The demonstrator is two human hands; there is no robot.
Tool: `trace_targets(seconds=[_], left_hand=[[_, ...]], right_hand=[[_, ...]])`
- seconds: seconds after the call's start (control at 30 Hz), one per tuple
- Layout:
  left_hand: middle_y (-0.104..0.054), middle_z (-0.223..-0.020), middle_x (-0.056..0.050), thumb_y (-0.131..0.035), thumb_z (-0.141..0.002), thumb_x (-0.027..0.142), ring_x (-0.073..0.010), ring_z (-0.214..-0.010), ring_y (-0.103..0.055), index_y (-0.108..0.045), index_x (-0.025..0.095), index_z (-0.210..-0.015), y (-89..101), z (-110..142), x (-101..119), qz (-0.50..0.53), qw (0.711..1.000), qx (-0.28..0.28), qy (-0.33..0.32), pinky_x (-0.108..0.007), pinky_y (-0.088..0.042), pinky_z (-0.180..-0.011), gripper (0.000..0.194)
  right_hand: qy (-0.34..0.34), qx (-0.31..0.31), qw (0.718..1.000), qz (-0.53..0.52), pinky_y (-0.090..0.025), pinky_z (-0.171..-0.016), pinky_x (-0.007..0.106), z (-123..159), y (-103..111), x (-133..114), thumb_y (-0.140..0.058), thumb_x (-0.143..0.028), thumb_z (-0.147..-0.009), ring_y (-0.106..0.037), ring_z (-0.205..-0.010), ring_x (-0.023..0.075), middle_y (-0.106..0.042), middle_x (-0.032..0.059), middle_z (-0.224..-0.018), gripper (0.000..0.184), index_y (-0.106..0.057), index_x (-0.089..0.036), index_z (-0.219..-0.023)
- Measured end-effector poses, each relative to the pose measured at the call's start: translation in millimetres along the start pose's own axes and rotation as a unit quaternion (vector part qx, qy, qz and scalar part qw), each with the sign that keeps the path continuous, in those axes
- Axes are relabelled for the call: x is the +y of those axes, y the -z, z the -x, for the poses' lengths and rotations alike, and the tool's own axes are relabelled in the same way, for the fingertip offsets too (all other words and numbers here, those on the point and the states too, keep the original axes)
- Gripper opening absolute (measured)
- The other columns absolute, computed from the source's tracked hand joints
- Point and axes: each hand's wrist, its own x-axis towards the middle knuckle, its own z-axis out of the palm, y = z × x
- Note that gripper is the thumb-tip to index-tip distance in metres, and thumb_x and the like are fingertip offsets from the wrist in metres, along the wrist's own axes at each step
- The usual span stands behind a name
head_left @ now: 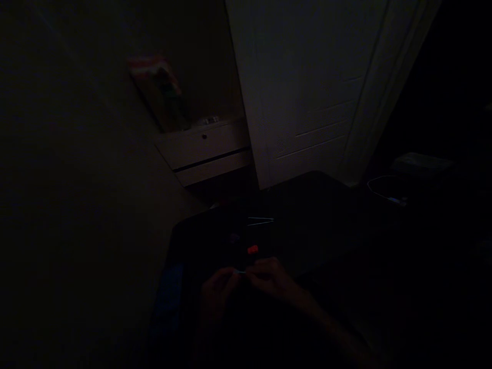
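Note:
The scene is very dark. My left hand is closed, its fingertips pinching one end of a small, thin, pale piece whose kind I cannot make out. At the other end, my right hand pinches the same piece between thumb and fingers. Just beyond the right fingers lies a small bright red object on the dark table. Farther back rests a pair of metal tweezers, its tips apart and pointing left. A dim small item, too dark to name, sits left of the red object.
Behind the table stand a pale door or panel and a drawer unit with a striped item above it. Blue material is at the left edge. On the right are a white cable and a pale bundle.

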Motion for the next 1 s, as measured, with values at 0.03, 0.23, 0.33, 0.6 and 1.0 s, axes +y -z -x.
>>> trace_targets(seconds=[0.03,0.23,0.33,0.6,1.0], left_hand=[[-0.084,-0.086,-0.011,-0.088,-0.068,0.051,-0.0292,-0.082,-0.079,-0.081,0.018,-0.085,-0.1,0.1,0.3,0.001,1.0,0.004,0.004,-0.035,-0.063,-0.073,0.038],[-0.083,-0.085,-0.011,-0.089,-0.066,0.054,-0.029,-0.082,-0.079,-0.08,0.017,-0.085,-1.2,0.1,-3.0,0.019,0.999,0.028,0.009,-0.035,-0.064,-0.074,0.042],[-0.083,-0.086,-0.011,-0.088,-0.067,0.055,-0.0286,-0.083,-0.079,-0.08,0.017,-0.088,-1.6,0.1,-4.7,0.02,0.999,0.033,0.001,-0.035,-0.063,-0.076,0.044],[-0.083,-0.084,-0.012,-0.089,-0.062,0.059,-0.0297,-0.08,-0.078,-0.082,0.018,-0.082,-2.3,0.7,4.8,-0.011,1.0,0.016,-0.005,-0.036,-0.063,-0.074,0.047],[-0.083,-0.084,-0.011,-0.089,-0.067,0.058,-0.0258,-0.077,-0.077,-0.081,0.017,-0.089,0.8,-2.7,-14.3,0.042,0.999,0.033,0.005,-0.032,-0.062,-0.07,0.048]], right_hand=[[-0.001,0.001,1.0,-0.001,-0.037,-0.058,0.023,-0.1,0.1,0.0,-0.056,-0.037,-0.105,-0.054,-0.059,0.0124,-0.063,-0.0002,-0.065,0.036,-0.08,-0.018,-0.088],[-0.016,0.004,1.0,0.004,-0.038,-0.057,0.023,1.4,-3.3,5.7,-0.058,-0.037,-0.104,-0.055,-0.059,0.0123,-0.065,-0.0003,-0.066,0.036,-0.081,-0.018,-0.084],[-0.018,0.018,1.0,0.004,-0.038,-0.058,0.023,3.2,-7.0,10.7,-0.06,-0.037,-0.103,-0.056,-0.06,0.0128,-0.065,-0.0002,-0.065,0.032,-0.082,-0.019,-0.088],[-0.008,0.004,1.0,0.008,-0.034,-0.054,0.023,2.3,-6.8,8.4,-0.057,-0.038,-0.104,-0.052,-0.057,0.0122,-0.061,-0.0003,-0.062,0.038,-0.078,-0.018,-0.08],[-0.019,0.0,1.0,-0.019,-0.033,-0.055,0.023,2.8,-3.4,4.8,-0.057,-0.038,-0.104,-0.051,-0.057,0.0122,-0.059,-0.0002,-0.063,0.037,-0.08,-0.018,-0.084]])
